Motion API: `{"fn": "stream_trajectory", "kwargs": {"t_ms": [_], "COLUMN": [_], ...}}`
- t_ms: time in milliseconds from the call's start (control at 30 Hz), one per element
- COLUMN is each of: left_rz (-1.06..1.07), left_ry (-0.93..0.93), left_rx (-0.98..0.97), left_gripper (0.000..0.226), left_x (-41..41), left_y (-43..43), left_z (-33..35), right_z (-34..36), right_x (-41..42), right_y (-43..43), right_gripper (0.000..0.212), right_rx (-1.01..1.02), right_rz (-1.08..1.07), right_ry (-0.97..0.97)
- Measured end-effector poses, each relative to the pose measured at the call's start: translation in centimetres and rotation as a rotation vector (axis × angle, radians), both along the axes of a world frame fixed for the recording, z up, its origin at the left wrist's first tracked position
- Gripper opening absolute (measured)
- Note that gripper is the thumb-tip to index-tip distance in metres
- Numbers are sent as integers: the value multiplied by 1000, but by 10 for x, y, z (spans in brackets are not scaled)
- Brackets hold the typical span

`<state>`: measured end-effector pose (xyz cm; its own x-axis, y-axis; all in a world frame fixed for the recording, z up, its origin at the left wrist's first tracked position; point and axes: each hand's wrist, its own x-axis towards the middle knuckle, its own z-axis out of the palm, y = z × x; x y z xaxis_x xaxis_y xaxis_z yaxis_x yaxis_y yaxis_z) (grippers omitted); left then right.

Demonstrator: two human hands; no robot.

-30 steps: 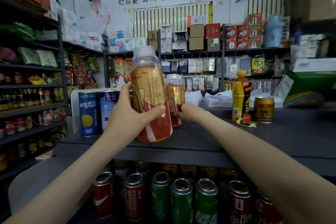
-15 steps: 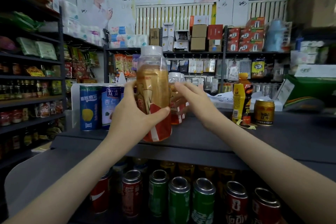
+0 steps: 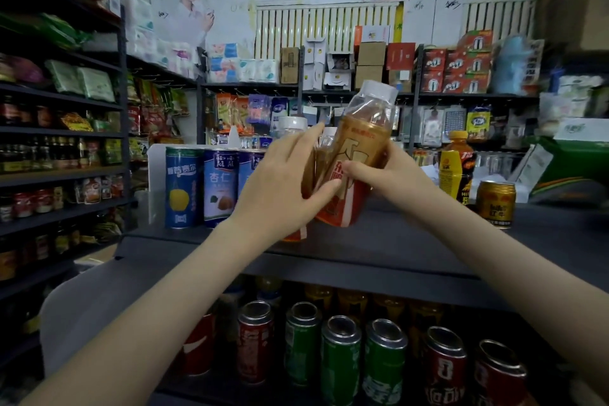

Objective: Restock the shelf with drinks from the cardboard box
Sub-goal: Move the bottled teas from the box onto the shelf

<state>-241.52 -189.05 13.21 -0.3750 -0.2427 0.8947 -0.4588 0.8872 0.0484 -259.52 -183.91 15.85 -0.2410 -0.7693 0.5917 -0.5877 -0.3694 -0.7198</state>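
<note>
My right hand [image 3: 392,181] grips a tea bottle [image 3: 357,142] with a gold and red label and a white cap. The bottle is tilted to the right above the dark top shelf [image 3: 412,241]. My left hand [image 3: 280,184] lies beside it with fingers stretched out, its thumb touching the lower label. Behind my left hand stands another tea bottle [image 3: 291,123], mostly hidden. Only the cap of a third [image 3: 329,132] shows. The cardboard box is not in view.
Blue cans [image 3: 183,186] stand left on the top shelf. An orange bottle [image 3: 456,168] and a gold can [image 3: 496,203] stand to the right. Red and green cans [image 3: 341,359] fill the shelf below. Stocked racks line the left side and the back wall.
The tea bottle passed from my left hand to my right hand and now tilts right. My right hand let go of the bottle standing on the shelf. My left hand's fingers straightened.
</note>
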Motion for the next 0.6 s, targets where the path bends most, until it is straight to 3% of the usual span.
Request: {"fn": "stream_trajectory", "kwargs": {"t_ms": [100,267,467,600], "left_rz": [116,249,229,196], "left_ry": [-46,-297,-396,-401], "left_rx": [-89,-79,-94,-89], "left_gripper": [73,86,90,97], "left_x": [13,22,23,22], "left_y": [-25,-65,-83,-86], "left_z": [-9,-28,-32,-33], "right_z": [-8,-21,-12,-11], "right_x": [-19,-34,-32,-37], "right_y": [-24,-56,-71,-71], "right_gripper": [63,78,87,91], "right_rx": [77,198,289,321], "right_rz": [-29,-14,34,-3], "right_ry": [-14,-69,230,286]}}
